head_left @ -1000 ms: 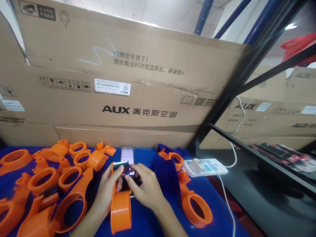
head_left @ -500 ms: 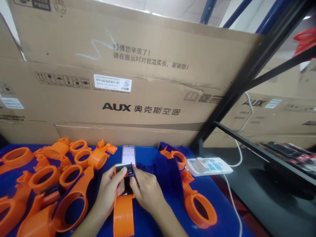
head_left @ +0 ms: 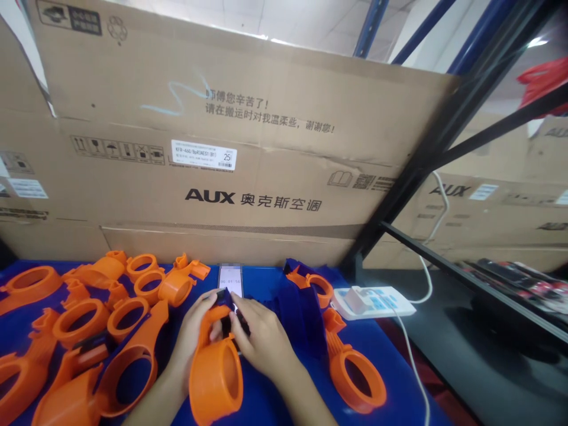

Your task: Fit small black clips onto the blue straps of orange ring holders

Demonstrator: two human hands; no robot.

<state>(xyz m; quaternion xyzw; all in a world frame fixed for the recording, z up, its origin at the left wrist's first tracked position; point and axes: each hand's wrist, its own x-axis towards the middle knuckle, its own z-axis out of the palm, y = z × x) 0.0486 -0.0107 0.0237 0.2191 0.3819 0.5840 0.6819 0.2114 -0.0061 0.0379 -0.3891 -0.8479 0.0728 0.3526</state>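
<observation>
My left hand (head_left: 193, 340) grips an orange plastic ring-shaped part (head_left: 216, 378) near its narrow end, over the blue table cover (head_left: 261, 402). The part's round opening faces me. My right hand (head_left: 261, 343) is closed on the same narrow end, where its fingers pinch a small black piece (head_left: 224, 294) fitted to the orange part. Just behind my hands a phone (head_left: 231, 279) lies flat with its screen lit.
Several more orange ring parts (head_left: 80, 316) are piled at the left, others (head_left: 357, 378) lie at the right beside a bunched blue cloth (head_left: 302, 313). A white power strip (head_left: 373, 300) with cable sits right. Large cardboard boxes (head_left: 248, 154) wall off the back. A black shelf frame (head_left: 444, 118) rises at right.
The orange part has been tipped up, so its round opening now faces me instead of lying edge-on. Both hands stayed on its narrow end.
</observation>
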